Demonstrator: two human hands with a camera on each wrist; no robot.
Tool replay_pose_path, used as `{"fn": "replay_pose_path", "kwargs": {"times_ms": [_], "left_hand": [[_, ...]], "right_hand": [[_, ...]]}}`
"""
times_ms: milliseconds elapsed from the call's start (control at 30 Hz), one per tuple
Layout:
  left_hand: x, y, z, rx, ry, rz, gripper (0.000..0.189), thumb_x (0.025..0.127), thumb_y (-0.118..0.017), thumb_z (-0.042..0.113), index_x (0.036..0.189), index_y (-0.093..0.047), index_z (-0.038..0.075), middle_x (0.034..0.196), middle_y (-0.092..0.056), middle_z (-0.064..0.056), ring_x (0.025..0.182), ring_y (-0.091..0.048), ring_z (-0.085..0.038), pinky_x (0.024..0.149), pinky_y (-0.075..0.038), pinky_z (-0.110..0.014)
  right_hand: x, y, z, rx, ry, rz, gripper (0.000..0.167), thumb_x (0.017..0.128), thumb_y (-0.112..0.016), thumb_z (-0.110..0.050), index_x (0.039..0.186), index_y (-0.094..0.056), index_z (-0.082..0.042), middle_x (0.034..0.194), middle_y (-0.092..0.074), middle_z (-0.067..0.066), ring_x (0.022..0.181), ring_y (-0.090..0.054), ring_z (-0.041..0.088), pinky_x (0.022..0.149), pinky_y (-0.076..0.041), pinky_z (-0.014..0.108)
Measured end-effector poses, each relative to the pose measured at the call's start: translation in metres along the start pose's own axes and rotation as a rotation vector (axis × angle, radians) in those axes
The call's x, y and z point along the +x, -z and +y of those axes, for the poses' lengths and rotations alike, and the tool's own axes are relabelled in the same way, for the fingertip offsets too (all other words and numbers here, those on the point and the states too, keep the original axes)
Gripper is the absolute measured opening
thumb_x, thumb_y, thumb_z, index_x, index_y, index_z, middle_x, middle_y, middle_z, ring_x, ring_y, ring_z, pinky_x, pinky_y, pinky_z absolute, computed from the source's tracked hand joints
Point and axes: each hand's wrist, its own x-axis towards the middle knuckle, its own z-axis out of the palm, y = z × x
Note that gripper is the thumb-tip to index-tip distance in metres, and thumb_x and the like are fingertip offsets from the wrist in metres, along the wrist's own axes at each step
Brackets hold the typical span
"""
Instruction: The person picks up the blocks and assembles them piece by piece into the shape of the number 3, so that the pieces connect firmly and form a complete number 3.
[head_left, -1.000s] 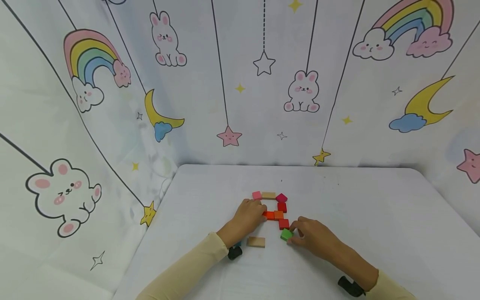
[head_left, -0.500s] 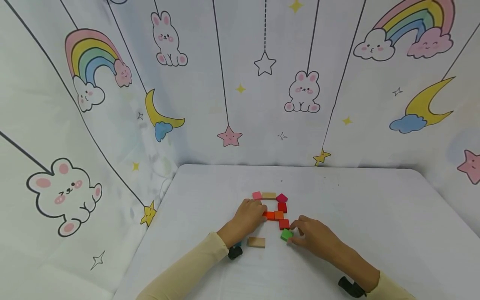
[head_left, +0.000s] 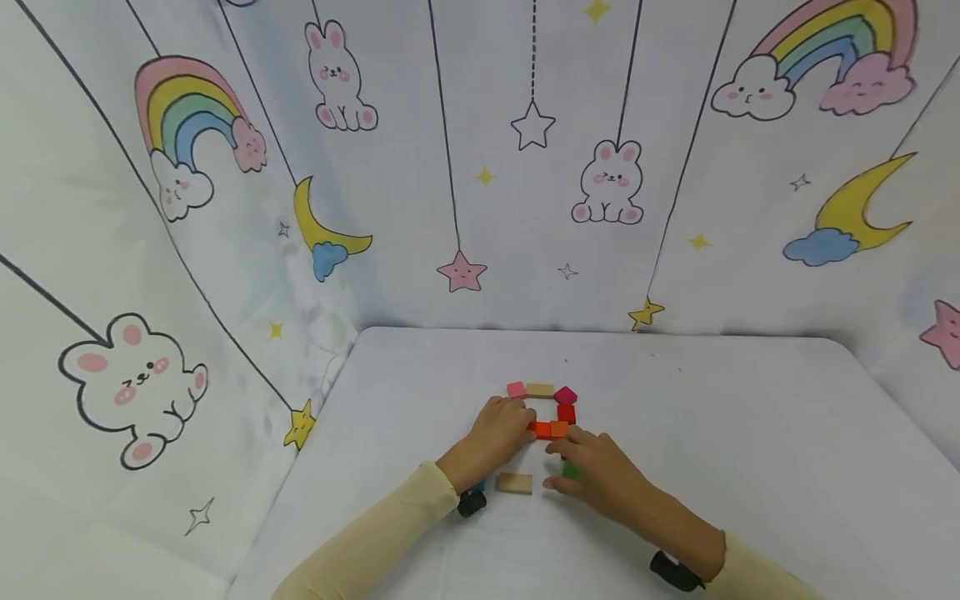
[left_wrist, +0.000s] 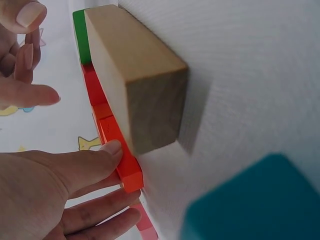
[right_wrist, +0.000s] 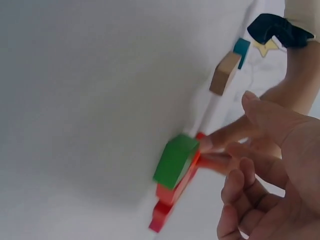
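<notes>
A row of small wooden blocks lies on the white table. My left hand (head_left: 497,435) is at the left end of its middle branch, thumb and fingers on either side of a red-orange block (left_wrist: 116,150). An orange block (head_left: 559,429) adjoins it on the right. Over the near end of the row, my right hand (head_left: 606,477) has its fingers loosely bent with nothing between them. It partly covers a green block (head_left: 571,469); in the right wrist view that green block (right_wrist: 176,160) is apart from the fingers. Beyond sits a red block (head_left: 566,414).
A plain wooden block (head_left: 514,484) stands between the forearms. Next to the left wrist is a teal block (left_wrist: 260,200). At the far side lie a pink block (head_left: 516,390), a tan block (head_left: 539,390) and a magenta block (head_left: 566,396). Patterned cloth (head_left: 405,167) hangs behind the table.
My right hand has come away from the green block and shifted left over it, covering the near red block in the head view. The left hand stays in place.
</notes>
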Motion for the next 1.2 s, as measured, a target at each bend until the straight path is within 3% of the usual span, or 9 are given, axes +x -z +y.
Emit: {"fn": "replay_pose_path", "kwargs": {"times_ms": [167, 400, 800, 1200], "left_hand": [[0.001, -0.001, -0.001, 0.004, 0.006, -0.006, 0.023, 0.096, -0.08, 0.035, 0.111, -0.079, 0.018, 0.099, -0.074, 0.002, 0.097, -0.065, -0.014, 0.094, -0.051, -0.032], [0.0, 0.0, 0.0, 0.04, -0.007, -0.02, 0.024, 0.097, -0.078, 0.036, 0.112, -0.078, 0.018, 0.1, -0.073, 0.002, 0.1, -0.066, -0.015, 0.095, -0.051, -0.033], [0.001, 0.002, 0.002, 0.037, -0.004, -0.023, 0.024, 0.096, -0.079, 0.036, 0.113, -0.079, 0.018, 0.1, -0.073, 0.002, 0.098, -0.065, -0.014, 0.093, -0.051, -0.031], [0.0, 0.002, 0.002, 0.044, -0.003, -0.021, 0.024, 0.097, -0.078, 0.036, 0.113, -0.078, 0.018, 0.099, -0.073, 0.002, 0.098, -0.066, -0.014, 0.093, -0.051, -0.031]], "right_hand": [[0.006, -0.01, -0.013, -0.006, 0.08, 0.029, 0.042, 0.078, -0.094, -0.039, 0.112, -0.079, -0.018, 0.102, -0.065, -0.005, 0.096, -0.059, 0.01, 0.075, -0.047, 0.031], [0.008, -0.019, -0.024, -0.007, 0.069, 0.005, 0.035, 0.079, -0.094, -0.035, 0.107, -0.081, -0.02, 0.088, -0.058, -0.009, 0.085, -0.053, 0.007, 0.08, -0.046, 0.038], [0.006, -0.024, -0.028, -0.019, 0.065, 0.01, 0.032, 0.077, -0.095, -0.034, 0.103, -0.082, -0.02, 0.085, -0.059, -0.008, 0.084, -0.054, 0.007, 0.073, -0.039, 0.032], [0.006, -0.024, -0.025, -0.022, 0.054, 0.007, 0.031, 0.078, -0.095, -0.035, 0.102, -0.082, -0.02, 0.085, -0.06, -0.007, 0.084, -0.054, 0.007, 0.074, -0.042, 0.034]]}}
